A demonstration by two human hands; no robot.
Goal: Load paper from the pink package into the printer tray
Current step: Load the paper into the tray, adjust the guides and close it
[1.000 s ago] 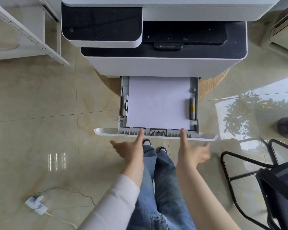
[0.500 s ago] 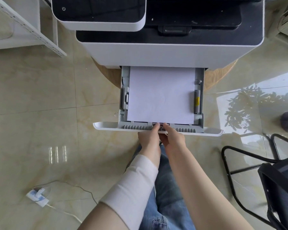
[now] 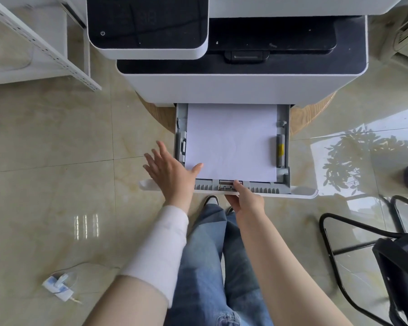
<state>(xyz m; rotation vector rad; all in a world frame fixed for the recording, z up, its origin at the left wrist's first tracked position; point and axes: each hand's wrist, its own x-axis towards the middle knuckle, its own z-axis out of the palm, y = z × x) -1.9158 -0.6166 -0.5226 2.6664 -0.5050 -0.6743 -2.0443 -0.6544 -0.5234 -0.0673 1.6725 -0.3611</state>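
Observation:
The printer (image 3: pixel 233 85) stands ahead with its paper tray (image 3: pixel 284 180) pulled out toward me. A white paper stack (image 3: pixel 231 140) lies flat inside the tray. My left hand (image 3: pixel 169 169) hovers open over the tray's front left corner, its thumb touching the paper's near left corner. My right hand (image 3: pixel 244 200) pinches the small grey guide tab (image 3: pixel 226 183) at the middle of the tray's front edge. The pink package is not in view.
A white shelf rack (image 3: pixel 40 50) stands at the left. A black office chair (image 3: pixel 386 260) is at the lower right. A white plug with cable (image 3: pixel 57 287) lies on the tiled floor at lower left. My legs and shoes (image 3: pixel 211 200) are below the tray.
Both hands were together at the front guide tab. My left hand has now moved left and spread open over the tray's corner, while my right hand stays on the tab.

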